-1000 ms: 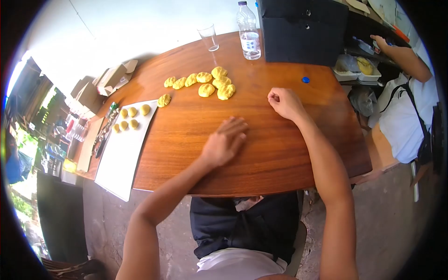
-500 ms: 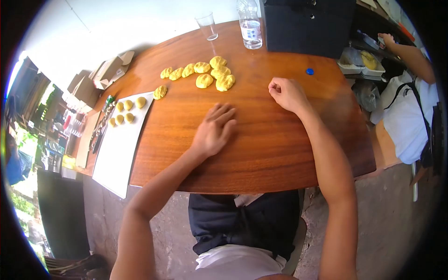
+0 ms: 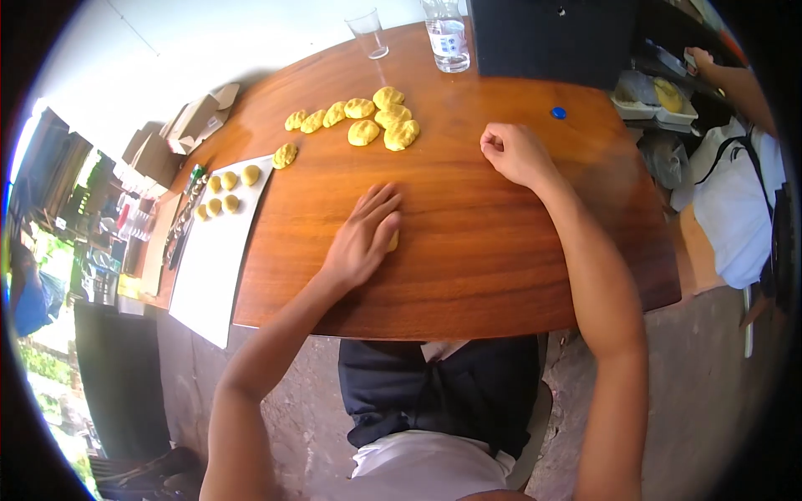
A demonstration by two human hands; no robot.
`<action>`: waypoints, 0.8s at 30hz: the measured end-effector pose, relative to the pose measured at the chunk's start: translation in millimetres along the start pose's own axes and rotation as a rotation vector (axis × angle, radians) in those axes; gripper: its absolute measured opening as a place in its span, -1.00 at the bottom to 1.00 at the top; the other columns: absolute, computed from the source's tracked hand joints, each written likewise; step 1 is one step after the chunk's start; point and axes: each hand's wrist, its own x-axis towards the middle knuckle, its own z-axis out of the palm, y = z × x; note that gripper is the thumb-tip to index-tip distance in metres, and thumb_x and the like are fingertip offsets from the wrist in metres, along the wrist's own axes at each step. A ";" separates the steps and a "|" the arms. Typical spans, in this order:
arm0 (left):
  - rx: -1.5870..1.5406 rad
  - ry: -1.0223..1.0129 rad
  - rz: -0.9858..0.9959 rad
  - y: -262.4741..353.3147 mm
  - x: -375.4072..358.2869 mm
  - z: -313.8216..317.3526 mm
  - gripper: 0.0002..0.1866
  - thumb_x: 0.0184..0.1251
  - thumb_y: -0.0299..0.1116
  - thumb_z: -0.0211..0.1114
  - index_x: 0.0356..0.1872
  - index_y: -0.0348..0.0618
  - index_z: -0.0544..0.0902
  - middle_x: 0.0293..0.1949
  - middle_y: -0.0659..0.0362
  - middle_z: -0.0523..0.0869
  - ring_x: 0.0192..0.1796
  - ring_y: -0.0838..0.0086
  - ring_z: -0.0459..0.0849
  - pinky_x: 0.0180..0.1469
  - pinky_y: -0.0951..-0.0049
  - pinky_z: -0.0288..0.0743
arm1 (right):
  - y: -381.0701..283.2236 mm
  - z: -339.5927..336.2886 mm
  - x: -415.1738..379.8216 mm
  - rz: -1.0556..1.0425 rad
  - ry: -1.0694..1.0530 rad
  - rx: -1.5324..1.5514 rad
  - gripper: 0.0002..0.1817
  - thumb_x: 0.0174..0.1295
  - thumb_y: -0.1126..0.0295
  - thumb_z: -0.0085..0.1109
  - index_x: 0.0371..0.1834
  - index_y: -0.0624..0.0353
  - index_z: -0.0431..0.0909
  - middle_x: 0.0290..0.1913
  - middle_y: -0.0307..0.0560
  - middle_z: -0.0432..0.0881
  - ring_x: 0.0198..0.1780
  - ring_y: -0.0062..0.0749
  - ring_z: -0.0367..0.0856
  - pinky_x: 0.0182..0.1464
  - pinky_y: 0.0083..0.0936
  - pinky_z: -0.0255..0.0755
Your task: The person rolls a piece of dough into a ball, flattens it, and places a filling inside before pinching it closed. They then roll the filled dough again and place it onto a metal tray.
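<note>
My left hand (image 3: 362,237) lies flat on the wooden table with fingers stretched out. Under its palm a bit of yellow dough (image 3: 393,240) shows at the thumb side; the rest is covered. My right hand (image 3: 516,155) rests on the table further right, fingers curled in a loose fist, their inside hidden. Beyond my hands several rough yellow dough lumps (image 3: 389,115) lie in a cluster and a row. One separate dough lump (image 3: 285,155) sits by the white tray (image 3: 209,259), which carries several smooth dough balls (image 3: 230,203) at its far end.
A drinking glass (image 3: 368,35), a water bottle (image 3: 449,42) and a black box (image 3: 551,42) stand along the back. A blue cap (image 3: 558,113) lies at right. Cardboard boxes (image 3: 196,121) are at far left. Another person's arm (image 3: 735,83) reaches over foam trays (image 3: 660,113) at right.
My left hand has slid left and slightly back across the table, and some dough now shows beside its thumb. The right hand stays nearly in place, still curled. The view has tilted slightly.
</note>
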 end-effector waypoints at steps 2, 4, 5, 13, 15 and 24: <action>-0.090 -0.051 0.051 22.9 30.6 21.4 -0.52 0.55 -0.31 0.21 0.38 -0.34 0.54 0.47 -0.15 0.47 0.57 -0.10 0.33 0.57 0.09 0.23 | -1.7 -1.3 -4.4 -0.005 0.027 -0.029 -0.91 0.24 0.40 0.23 -0.35 0.16 0.67 -0.36 0.01 0.77 -0.30 -0.03 0.74 -0.25 -0.21 0.55; -0.017 -0.087 0.205 54.6 32.8 35.3 -0.52 0.54 -0.32 0.22 0.38 -0.32 0.54 0.46 -0.13 0.50 0.56 -0.09 0.35 0.56 0.09 0.25 | -0.2 -5.7 -8.5 0.007 0.051 -0.055 -0.91 0.24 0.40 0.23 -0.34 0.16 0.67 -0.36 0.01 0.77 -0.30 -0.03 0.74 -0.25 -0.21 0.55; 0.062 -0.118 0.343 67.6 25.8 37.4 -0.52 0.52 -0.34 0.23 0.38 -0.30 0.55 0.44 -0.11 0.52 0.55 -0.07 0.38 0.55 0.09 0.27 | 0.3 -7.3 -9.0 0.022 0.031 -0.024 -0.90 0.25 0.39 0.23 -0.34 0.16 0.67 -0.36 0.02 0.77 -0.31 -0.03 0.74 -0.24 -0.20 0.55; -0.030 0.012 -0.020 43.1 -53.5 -6.7 -0.57 0.45 -0.42 0.27 0.29 -0.32 0.59 0.30 -0.17 0.60 0.39 -0.07 0.54 0.42 0.17 0.43 | 1.8 -4.4 -1.1 0.038 -0.054 0.043 -0.90 0.26 0.39 0.22 -0.34 0.16 0.67 -0.35 0.02 0.77 -0.31 -0.03 0.73 -0.23 -0.20 0.55; 0.007 0.111 -0.053 19.7 -28.1 -2.2 -0.62 0.42 -0.44 0.29 0.21 -0.33 0.63 0.21 -0.17 0.64 0.29 -0.09 0.61 0.34 0.16 0.50 | 6.3 2.6 3.2 0.012 0.008 -0.006 -0.91 0.26 0.40 0.22 -0.33 0.16 0.67 -0.34 0.00 0.78 -0.29 -0.04 0.74 -0.23 -0.21 0.56; -0.033 0.042 0.102 67.5 -28.7 17.7 -0.83 0.31 -0.49 0.38 -0.11 -0.21 0.66 -0.11 -0.05 0.64 0.03 -0.02 0.60 0.12 0.10 0.49 | 4.1 -7.1 -3.7 0.002 -0.011 0.011 -0.91 0.25 0.38 0.23 -0.32 0.12 0.68 -0.33 -0.04 0.79 -0.26 -0.05 0.75 -0.21 -0.20 0.57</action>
